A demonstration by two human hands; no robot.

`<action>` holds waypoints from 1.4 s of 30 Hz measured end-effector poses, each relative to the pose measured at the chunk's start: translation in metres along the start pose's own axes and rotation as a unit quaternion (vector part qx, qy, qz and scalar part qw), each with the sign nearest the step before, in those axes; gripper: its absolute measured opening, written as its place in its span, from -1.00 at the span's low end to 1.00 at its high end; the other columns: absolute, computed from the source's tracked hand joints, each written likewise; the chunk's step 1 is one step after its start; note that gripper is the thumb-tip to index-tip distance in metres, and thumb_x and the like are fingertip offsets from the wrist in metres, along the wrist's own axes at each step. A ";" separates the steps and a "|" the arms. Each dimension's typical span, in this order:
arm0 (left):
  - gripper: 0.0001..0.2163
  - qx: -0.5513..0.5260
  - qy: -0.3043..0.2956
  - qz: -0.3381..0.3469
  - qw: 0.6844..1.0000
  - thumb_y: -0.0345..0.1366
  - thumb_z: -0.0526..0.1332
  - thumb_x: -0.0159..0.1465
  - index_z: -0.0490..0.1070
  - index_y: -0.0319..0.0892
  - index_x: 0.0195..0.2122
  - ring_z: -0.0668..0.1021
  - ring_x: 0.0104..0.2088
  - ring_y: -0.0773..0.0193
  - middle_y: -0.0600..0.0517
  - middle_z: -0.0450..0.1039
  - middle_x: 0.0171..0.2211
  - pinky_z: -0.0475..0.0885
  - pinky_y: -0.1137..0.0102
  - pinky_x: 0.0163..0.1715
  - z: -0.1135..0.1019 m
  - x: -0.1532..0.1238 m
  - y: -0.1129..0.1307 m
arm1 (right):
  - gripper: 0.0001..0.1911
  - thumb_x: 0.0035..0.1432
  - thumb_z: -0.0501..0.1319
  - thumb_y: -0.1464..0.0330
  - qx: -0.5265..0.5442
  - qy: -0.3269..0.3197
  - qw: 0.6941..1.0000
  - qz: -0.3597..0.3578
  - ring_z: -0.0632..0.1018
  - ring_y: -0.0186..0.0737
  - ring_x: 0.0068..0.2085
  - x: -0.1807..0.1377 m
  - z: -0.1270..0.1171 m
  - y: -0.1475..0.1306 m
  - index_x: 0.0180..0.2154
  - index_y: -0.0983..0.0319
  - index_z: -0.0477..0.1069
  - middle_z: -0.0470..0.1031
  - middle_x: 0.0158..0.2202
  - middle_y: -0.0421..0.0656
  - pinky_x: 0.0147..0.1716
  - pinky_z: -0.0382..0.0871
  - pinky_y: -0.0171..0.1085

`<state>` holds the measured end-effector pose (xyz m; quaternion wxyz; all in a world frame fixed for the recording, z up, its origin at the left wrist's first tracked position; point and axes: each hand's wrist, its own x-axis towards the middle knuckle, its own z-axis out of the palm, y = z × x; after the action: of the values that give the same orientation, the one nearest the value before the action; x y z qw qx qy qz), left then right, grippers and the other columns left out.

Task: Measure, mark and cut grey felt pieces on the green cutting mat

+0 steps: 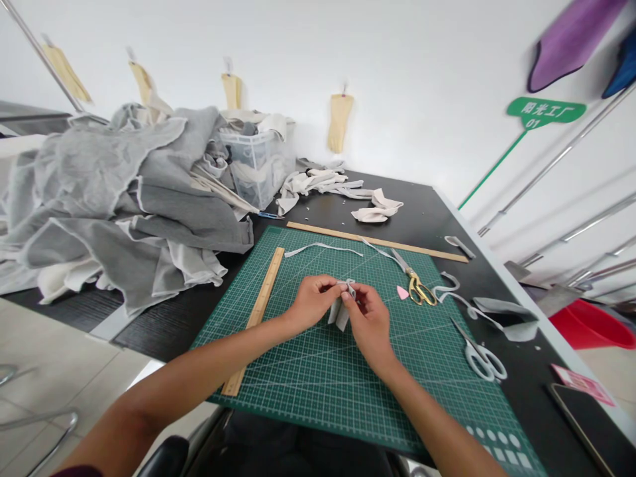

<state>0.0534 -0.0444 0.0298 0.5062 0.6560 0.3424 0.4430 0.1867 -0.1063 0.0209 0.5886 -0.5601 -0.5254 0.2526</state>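
Both my hands meet over the middle of a green cutting mat (318,391). My left hand (312,301) and my right hand (368,321) are closed, pinching a small folded piece of grey fabric (340,308) between their fingertips; its lower end hangs down toward the mat. A thin white fabric strip (322,247) lies on the mat beyond my hands. Gold-handled scissors (416,285) and a small pink chalk piece (402,292) lie just right of my right hand.
A short wooden ruler (256,317) runs along the mat's left side, a long one (377,242) across its far edge. White-handled scissors (479,354) lie at the right. A grey fabric heap (124,199), a plastic bin (253,165), cream scraps (342,189) and a red basin (591,324) surround the black table.
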 end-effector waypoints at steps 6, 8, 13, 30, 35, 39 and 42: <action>-0.68 0.047 -0.015 0.056 0.997 -0.09 0.17 0.36 0.57 -0.18 -0.39 0.53 -0.30 0.26 0.00 0.56 -0.34 0.39 0.39 -0.24 -0.002 0.001 0.001 | -0.76 0.32 0.20 0.24 -0.067 -0.018 0.995 -0.077 0.58 -0.06 -0.15 0.001 -0.006 -0.003 -0.03 0.13 0.51 0.56 -0.11 -0.07 -0.17 0.52 -0.08; -0.65 0.057 -0.019 0.077 0.995 -0.10 0.14 0.39 0.56 -0.17 -0.42 0.54 -0.27 0.26 -0.01 0.57 -0.31 0.40 0.38 -0.20 -0.003 0.001 0.003 | -0.73 0.37 0.14 0.26 -0.089 -0.030 0.990 -0.107 0.56 -0.03 -0.08 0.000 -0.007 -0.005 0.03 0.11 0.49 0.54 -0.05 -0.05 -0.08 0.50 -0.02; -0.72 0.045 -0.039 0.072 0.996 -0.07 0.23 0.32 0.59 -0.17 -0.31 0.55 -0.25 0.24 -0.03 0.55 -0.28 0.43 0.38 -0.21 -0.003 -0.001 0.008 | -0.65 0.42 0.03 0.34 -0.122 -0.033 0.981 -0.144 0.51 -0.04 0.02 -0.002 -0.007 -0.006 0.14 0.07 0.44 0.48 0.02 -0.03 0.03 0.46 0.02; -0.74 0.104 -0.027 0.131 0.986 -0.17 0.11 0.41 0.54 -0.18 -0.24 0.52 -0.29 0.27 0.01 0.52 -0.33 0.35 0.40 -0.26 -0.017 0.007 0.010 | -0.74 0.15 0.35 0.21 -0.149 0.020 0.973 -0.177 0.41 0.09 0.17 0.026 -0.032 0.000 -0.15 0.13 0.40 0.37 0.11 0.01 0.19 0.26 0.16; -0.72 0.104 -0.035 0.148 0.983 -0.15 0.12 0.40 0.53 -0.20 -0.27 0.52 -0.31 0.27 -0.01 0.53 -0.33 0.36 0.41 -0.27 -0.022 0.012 0.011 | -0.80 0.12 0.38 0.24 -0.050 -0.041 0.985 -0.159 0.46 0.04 0.15 0.030 -0.032 0.011 -0.26 0.12 0.43 0.39 0.12 -0.03 0.15 0.32 0.09; -0.70 0.100 -0.039 0.160 0.981 -0.13 0.11 0.41 0.53 -0.21 -0.26 0.54 -0.28 0.25 -0.02 0.55 -0.31 0.37 0.39 -0.24 -0.024 0.014 0.010 | -0.83 0.10 0.41 0.29 -0.068 -0.073 0.978 -0.181 0.51 -0.01 0.06 0.028 -0.031 0.008 -0.28 0.12 0.47 0.46 0.05 -0.05 0.09 0.37 0.04; -0.70 0.097 -0.042 0.170 0.980 -0.14 0.11 0.41 0.53 -0.22 -0.26 0.54 -0.27 0.25 -0.03 0.55 -0.30 0.38 0.38 -0.23 -0.024 0.015 0.009 | -0.78 0.08 0.44 0.31 -0.068 -0.079 0.977 -0.188 0.55 -0.03 -0.02 0.027 -0.030 0.007 -0.23 0.12 0.48 0.54 -0.05 -0.08 0.01 0.41 -0.02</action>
<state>0.0365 -0.0244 0.0441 0.3715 0.7684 0.2456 0.4597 0.2246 -0.0924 0.0295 0.5427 -0.4684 -0.6822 0.1438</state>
